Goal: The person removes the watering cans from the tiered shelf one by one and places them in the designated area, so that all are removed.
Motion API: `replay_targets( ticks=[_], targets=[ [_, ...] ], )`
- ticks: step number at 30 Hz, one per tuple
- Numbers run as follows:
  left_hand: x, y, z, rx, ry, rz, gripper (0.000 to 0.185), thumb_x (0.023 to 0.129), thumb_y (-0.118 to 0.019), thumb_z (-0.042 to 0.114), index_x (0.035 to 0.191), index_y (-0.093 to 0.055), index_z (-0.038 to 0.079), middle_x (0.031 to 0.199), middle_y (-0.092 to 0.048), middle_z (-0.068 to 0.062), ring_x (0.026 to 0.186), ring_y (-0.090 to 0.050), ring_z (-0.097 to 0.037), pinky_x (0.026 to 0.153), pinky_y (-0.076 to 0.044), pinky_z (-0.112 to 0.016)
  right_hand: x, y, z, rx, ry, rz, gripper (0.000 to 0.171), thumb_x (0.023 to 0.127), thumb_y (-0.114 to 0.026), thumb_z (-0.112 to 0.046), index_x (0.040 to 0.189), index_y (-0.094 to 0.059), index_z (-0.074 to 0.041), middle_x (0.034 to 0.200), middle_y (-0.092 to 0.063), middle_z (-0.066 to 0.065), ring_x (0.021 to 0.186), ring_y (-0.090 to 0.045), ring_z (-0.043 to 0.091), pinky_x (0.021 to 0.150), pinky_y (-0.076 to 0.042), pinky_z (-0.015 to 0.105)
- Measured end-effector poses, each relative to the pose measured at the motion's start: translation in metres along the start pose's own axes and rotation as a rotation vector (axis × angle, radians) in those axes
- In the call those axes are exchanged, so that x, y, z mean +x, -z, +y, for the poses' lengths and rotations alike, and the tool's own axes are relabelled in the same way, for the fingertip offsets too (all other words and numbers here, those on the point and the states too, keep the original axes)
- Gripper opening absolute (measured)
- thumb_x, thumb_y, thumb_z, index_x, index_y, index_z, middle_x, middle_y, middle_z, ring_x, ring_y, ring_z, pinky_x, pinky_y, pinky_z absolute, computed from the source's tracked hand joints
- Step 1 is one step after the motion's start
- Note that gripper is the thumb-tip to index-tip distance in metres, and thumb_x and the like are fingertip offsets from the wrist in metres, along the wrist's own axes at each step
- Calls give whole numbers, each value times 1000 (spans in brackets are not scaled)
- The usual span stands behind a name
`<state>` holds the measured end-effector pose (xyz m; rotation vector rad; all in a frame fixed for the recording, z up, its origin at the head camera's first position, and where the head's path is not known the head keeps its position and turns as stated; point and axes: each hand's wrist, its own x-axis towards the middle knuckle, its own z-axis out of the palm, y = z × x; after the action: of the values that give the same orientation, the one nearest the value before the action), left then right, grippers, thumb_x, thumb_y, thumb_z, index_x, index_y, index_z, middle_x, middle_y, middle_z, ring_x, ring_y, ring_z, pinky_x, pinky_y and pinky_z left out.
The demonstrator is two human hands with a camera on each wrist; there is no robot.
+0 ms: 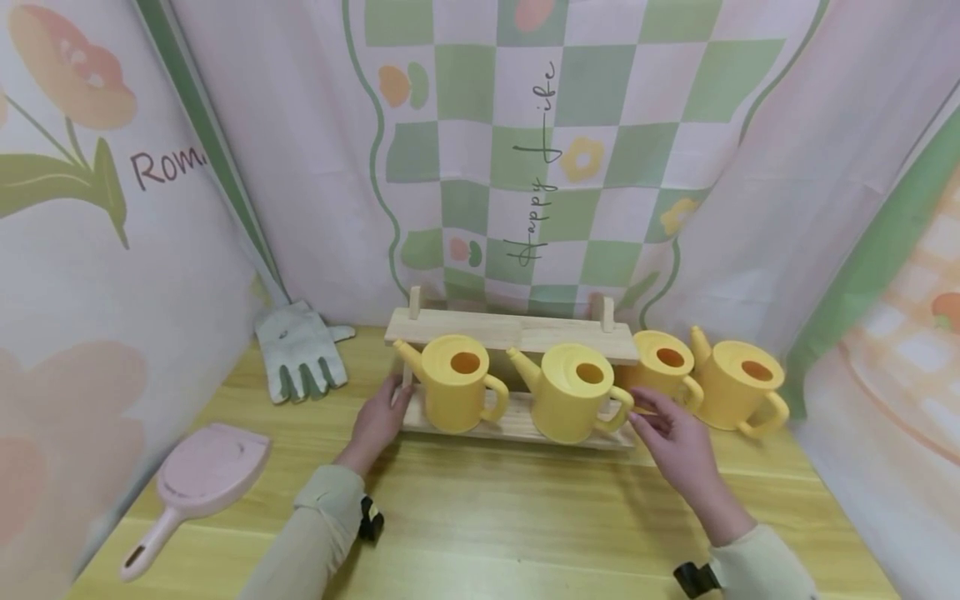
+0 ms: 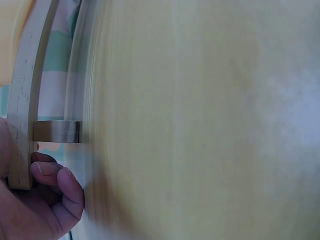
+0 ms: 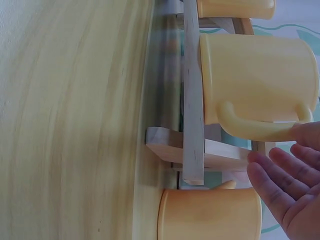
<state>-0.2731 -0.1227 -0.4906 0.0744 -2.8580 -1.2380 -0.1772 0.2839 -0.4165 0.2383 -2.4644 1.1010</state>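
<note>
On the wooden table, at twelve o'clock from the person, a small wooden rack carries two yellow watering cans on its lower shelf, with two more cans standing on the table at its three o'clock. The left hand has its fingers curled round the rack's left end post, while the right hand hovers with relaxed, straight fingers just beside the handle of the second can, gripping nothing. I'd judge the rack is being steadied while a can is settled or reached for; the next move calls for a firm closing on that handle without tipping the rack.
</note>
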Motion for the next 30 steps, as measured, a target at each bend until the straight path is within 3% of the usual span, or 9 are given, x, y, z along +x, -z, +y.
replay_targets(
  ticks=[6, 16, 24, 30],
  targets=[
    [-1, 0, 0, -10, -12, 5, 57, 88, -34, 56, 133, -36, 20, 132, -43, -10, 116, -42, -34, 93, -33, -53, 0, -5, 2, 39, 28, 1, 32, 83, -61, -8, 114, -56, -3, 105, -61, 15, 83, -61, 5, 67, -48, 12],
    [-3, 3, 1, 1, -27, 5, 54, 89, -34, 54, 132, -37, 22, 129, -45, -13, 112, -45, -37, 90, -35, -54, -1, -9, 1, 35, 31, 20, 30, 81, -62, -6, 110, -58, -4, 100, -63, 13, 85, -56, -5, 70, -45, 9],
    [-3, 3, 2, 5, -34, 10, 54, 89, -34, 53, 132, -37, 20, 130, -44, -13, 113, -44, -36, 91, -34, -53, 1, -9, 1, 25, 36, 27, 28, 79, -62, 0, 107, -59, -2, 95, -64, 15, 80, -63, 15, 67, -47, 10],
    [-4, 2, 3, 10, -43, 16, 53, 90, -35, 52, 132, -38, 19, 130, -45, -13, 113, -44, -36, 91, -35, -53, 0, -10, 1, 30, 31, 28, 28, 82, -61, -7, 110, -58, -4, 96, -64, 14, 80, -62, 8, 66, -48, 12]
  ],
)
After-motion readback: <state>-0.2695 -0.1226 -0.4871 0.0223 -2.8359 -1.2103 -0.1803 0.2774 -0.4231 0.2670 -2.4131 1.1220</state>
